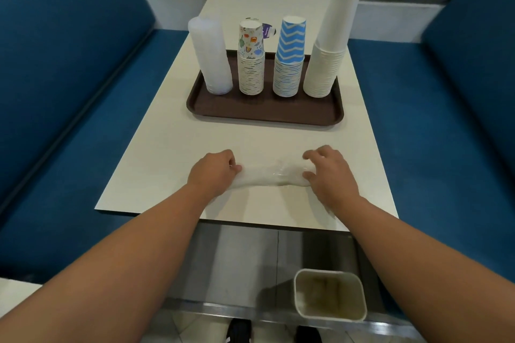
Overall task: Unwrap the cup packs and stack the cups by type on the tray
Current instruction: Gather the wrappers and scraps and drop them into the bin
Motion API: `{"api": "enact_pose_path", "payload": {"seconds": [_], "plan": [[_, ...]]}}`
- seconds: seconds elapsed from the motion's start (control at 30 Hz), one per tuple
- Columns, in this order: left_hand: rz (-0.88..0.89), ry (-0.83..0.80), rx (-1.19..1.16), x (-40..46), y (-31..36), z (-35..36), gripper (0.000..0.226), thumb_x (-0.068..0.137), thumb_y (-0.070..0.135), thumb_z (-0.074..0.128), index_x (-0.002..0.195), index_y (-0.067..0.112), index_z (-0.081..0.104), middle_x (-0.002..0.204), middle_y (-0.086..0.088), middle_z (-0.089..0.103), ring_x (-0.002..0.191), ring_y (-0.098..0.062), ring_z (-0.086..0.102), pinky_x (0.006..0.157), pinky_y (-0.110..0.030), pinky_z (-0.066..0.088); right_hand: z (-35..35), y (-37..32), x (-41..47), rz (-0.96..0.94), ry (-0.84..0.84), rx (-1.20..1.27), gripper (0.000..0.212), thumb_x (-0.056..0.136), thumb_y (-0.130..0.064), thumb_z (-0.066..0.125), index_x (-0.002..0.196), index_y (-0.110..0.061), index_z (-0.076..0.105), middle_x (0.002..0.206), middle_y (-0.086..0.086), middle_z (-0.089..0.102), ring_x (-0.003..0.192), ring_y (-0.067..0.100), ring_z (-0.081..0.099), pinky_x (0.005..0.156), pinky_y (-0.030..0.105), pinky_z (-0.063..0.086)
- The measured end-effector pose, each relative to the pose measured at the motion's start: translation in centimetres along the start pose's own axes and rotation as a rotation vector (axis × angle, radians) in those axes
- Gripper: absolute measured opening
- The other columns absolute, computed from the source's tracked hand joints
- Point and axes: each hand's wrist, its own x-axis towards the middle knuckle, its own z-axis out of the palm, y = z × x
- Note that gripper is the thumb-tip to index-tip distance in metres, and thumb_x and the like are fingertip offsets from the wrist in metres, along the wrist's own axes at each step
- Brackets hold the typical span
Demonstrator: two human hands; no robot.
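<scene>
A pack of clear cups (269, 175) in plastic wrap lies sideways on the table near its front edge. My left hand (213, 171) grips its left end and my right hand (330, 172) grips its right end. Farther back, a brown tray (264, 113) carries a row of upside-down stacks: clear plastic cups (211, 56) on the left, then cartoon-print paper cups (250, 61), blue zigzag cups (289, 58) and tall white cups (330, 47) on the right.
The cream table (167, 147) stands between blue bench seats (83, 120) on both sides. A beige bin (330, 294) sits on the floor below the table's front edge, right of centre. A purple tag (268, 30) shows behind the printed cups.
</scene>
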Motion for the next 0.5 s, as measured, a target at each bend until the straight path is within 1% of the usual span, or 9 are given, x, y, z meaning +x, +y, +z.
{"api": "enact_pose_path", "payload": {"seconds": [0.03,0.07,0.13,0.23,0.33,0.4,0.43,0.47,0.5], "plan": [[0.016,0.009,0.018,-0.1,0.1,0.1,0.025,0.096,0.043,0.051,0.093,0.018,0.056,0.088,-0.004,0.063,0.078,-0.025,0.057,0.066,-0.032,0.045,0.6,0.3,-0.4,-0.13,0.032,-0.04,0.024,0.083,-0.003,0.073,0.106,-0.01,0.073,0.105,0.01,0.066,0.089,0.033,0.059,0.078,0.045,0.054],[0.029,0.012,0.031,-0.2,0.1,0.2,0.026,0.096,0.044,0.051,0.093,0.018,0.055,0.086,-0.004,0.062,0.077,-0.025,0.056,0.065,-0.032,0.044,1.2,0.6,-0.8,-0.202,0.044,-0.059,0.022,0.078,0.004,0.074,0.096,-0.009,0.076,0.096,0.01,0.069,0.081,0.032,0.06,0.071,0.044,0.055],[0.019,0.006,0.062,-0.4,-0.1,-0.3,0.032,0.095,0.05,0.049,0.093,0.018,0.052,0.082,-0.002,0.057,0.078,-0.026,0.055,0.066,-0.033,0.043,2.0,1.0,-1.8,-0.189,0.044,-0.02,0.022,0.074,0.009,0.074,0.088,-0.007,0.077,0.087,0.009,0.071,0.075,0.031,0.06,0.066,0.042,0.055],[-0.042,0.021,0.147,-0.4,-2.6,-1.4,0.042,0.091,0.061,0.048,0.092,0.018,0.05,0.082,-0.003,0.058,0.078,-0.028,0.057,0.071,-0.035,0.046,2.6,1.2,-2.9,-0.149,0.131,0.056,0.02,0.072,0.011,0.076,0.085,-0.005,0.076,0.084,0.009,0.072,0.074,0.033,0.062,0.066,0.04,0.056],[-0.131,0.058,0.152,-1.0,-6.3,-3.2,0.043,0.092,0.059,0.049,0.097,0.017,0.051,0.081,-0.005,0.063,0.075,-0.027,0.058,0.067,-0.035,0.045,2.6,0.9,-3.4,-0.15,0.15,0.089,0.018,0.075,0.008,0.075,0.087,-0.004,0.076,0.089,0.008,0.072,0.08,0.034,0.063,0.073,0.038,0.054],[-0.212,0.155,0.077,-0.9,-7.3,-4.3,0.037,0.096,0.049,0.049,0.108,0.014,0.055,0.087,-0.007,0.063,0.078,-0.027,0.058,0.067,-0.035,0.044,2.5,0.9,-3.5,-0.161,0.156,0.098,0.017,0.076,0.007,0.073,0.089,-0.003,0.076,0.092,0.008,0.072,0.083,0.034,0.063,0.076,0.037,0.052],[-0.207,0.245,0.046,-0.6,-7.1,-4.5,0.035,0.098,0.043,0.048,0.111,0.012,0.057,0.094,-0.009,0.063,0.082,-0.029,0.058,0.069,-0.037,0.045,2.5,1.0,-3.6,-0.165,0.156,0.097,0.017,0.077,0.006,0.073,0.09,-0.003,0.075,0.093,0.009,0.072,0.083,0.034,0.063,0.077,0.037,0.052],[-0.119,0.356,0.019,-0.3,-6.3,-4.4,0.034,0.099,0.039,0.047,0.11,0.01,0.06,0.099,-0.011,0.063,0.085,-0.032,0.058,0.073,-0.039,0.046,2.5,1.0,-3.6,-0.167,0.153,0.094,0.016,0.077,0.005,0.072,0.091,-0.003,0.075,0.093,0.009,0.072,0.084,0.033,0.062,0.077,0.037,0.052],[0.056,0.475,-0.008,-0.1,-5.0,-4.0,0.034,0.098,0.037,0.046,0.103,0.008,0.063,0.099,-0.013,0.063,0.085,-0.034,0.058,0.075,-0.042,0.046,2.5,0.9,-3.6,-0.169,0.148,0.089,0.015,0.077,0.004,0.072,0.091,-0.003,0.075,0.094,0.009,0.072,0.084,0.033,0.062,0.078,0.038,0.053]]}}
